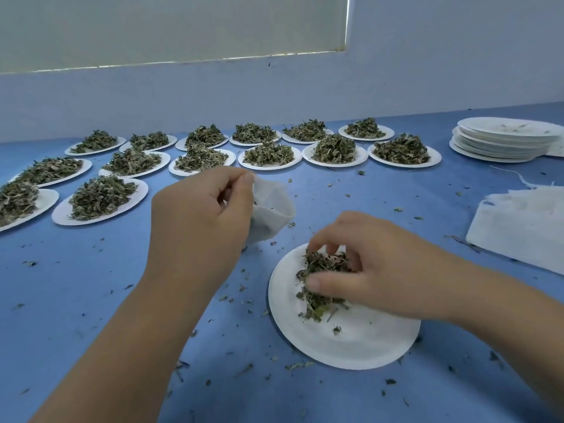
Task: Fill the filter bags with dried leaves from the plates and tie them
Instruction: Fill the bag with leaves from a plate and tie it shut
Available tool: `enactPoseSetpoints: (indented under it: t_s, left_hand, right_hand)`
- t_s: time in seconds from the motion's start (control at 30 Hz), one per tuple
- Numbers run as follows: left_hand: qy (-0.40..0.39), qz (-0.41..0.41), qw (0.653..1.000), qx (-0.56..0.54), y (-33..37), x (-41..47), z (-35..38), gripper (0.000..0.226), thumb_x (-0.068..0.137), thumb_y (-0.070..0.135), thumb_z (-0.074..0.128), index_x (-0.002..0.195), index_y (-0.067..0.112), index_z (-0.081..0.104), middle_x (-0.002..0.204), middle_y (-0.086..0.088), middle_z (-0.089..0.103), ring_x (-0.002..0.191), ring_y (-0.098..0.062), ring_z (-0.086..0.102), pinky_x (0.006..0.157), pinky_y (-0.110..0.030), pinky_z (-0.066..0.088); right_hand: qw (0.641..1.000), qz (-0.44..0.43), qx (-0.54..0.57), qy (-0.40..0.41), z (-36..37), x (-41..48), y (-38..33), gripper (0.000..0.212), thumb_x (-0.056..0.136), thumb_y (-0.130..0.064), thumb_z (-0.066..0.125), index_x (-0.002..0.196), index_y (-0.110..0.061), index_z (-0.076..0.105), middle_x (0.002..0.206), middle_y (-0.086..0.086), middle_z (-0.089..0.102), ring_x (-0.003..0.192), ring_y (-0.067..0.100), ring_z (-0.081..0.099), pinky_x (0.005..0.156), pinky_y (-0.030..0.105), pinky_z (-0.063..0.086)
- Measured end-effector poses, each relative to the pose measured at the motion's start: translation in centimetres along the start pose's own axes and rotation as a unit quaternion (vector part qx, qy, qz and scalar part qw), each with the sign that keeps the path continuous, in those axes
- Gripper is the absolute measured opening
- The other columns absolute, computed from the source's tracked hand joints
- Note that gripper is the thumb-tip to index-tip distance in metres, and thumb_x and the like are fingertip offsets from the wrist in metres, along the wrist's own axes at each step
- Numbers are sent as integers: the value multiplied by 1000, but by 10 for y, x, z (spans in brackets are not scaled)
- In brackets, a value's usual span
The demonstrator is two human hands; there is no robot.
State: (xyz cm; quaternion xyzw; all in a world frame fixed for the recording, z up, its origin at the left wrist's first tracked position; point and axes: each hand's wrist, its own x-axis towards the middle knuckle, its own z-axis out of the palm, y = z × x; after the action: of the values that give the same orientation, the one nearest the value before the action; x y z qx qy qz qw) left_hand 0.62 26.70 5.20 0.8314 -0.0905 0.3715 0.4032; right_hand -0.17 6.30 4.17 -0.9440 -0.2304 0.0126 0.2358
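My left hand (pixel 201 215) holds a white filter bag (pixel 273 209) by its rim, pinched between thumb and fingers, with the mouth of the bag held open above the blue table. My right hand (pixel 375 267) reaches down onto a white paper plate (pixel 360 340) in front of me. Its fingers and thumb curl round a clump of dried green leaves (pixel 320 282) on the upper left part of that plate. The rest of the plate holds only a few crumbs.
Several paper plates heaped with dried leaves (pixel 103 196) stand in rows across the far and left side. A stack of used plates (pixel 503 138) sits at the back right. A pile of white filter bags (pixel 518 224) lies on the right. Leaf bits litter the blue table (pixel 91 285).
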Motion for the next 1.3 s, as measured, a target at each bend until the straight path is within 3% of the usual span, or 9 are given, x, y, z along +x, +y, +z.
enactPoseSetpoints:
  t_s: [0.07,0.17,0.4,0.63,0.9,1.1,1.3]
  left_hand:
    - [5,18,1000,25,-1,1,-1,19,92,25,56,90,22,74,68,15,63,68,-5,54,58,-11,39]
    - [12,32,998,55,-3,3,0,21,92,25,54,91,20,74,69,18,62,68,-5,52,61,-9,38]
    - [-24,46,994,94,-5,0,6,19,94,24,56,95,20,75,62,26,51,61,7,50,60,-2,34]
    - [-45,61,991,111,-6,-2,9,16,93,20,58,92,19,74,62,24,51,65,9,51,62,-4,35]
    - [-59,60,990,115,-5,-5,12,15,93,19,59,93,19,74,67,11,61,63,0,51,67,-9,37]
    - [-73,50,991,96,-2,-8,15,14,92,19,60,90,20,75,66,11,62,63,-6,52,64,-11,38]
    - [-77,44,993,80,-2,-10,18,14,91,19,61,89,19,75,66,11,61,72,-8,51,67,-18,41]
  right_hand:
    - [997,-22,-62,-46,7,-7,0,67,67,-82,42,126,-49,42,108,-27,35,91,-6,45,74,17,38]
    - [991,-33,-118,-50,12,-12,-6,66,75,-79,39,132,-45,37,114,-23,29,95,1,41,72,18,37]
    - [988,-24,-149,-33,19,-13,-14,46,88,-62,41,123,-34,51,112,-14,38,95,8,44,80,29,45]
    - [989,-35,-142,-20,21,-14,-14,40,89,-59,46,125,-42,47,111,-18,36,84,6,40,69,24,38]
    - [985,-50,-153,-57,21,-12,-18,28,97,-42,44,119,-32,58,105,-11,41,88,15,50,73,32,44]
    - [981,-49,-173,-74,20,-10,-18,25,98,-37,43,103,-21,62,99,-6,47,86,19,54,77,37,48]
    - [984,-63,-158,-57,19,-9,-17,22,98,-32,44,93,-17,59,93,-7,48,85,17,52,76,33,45]
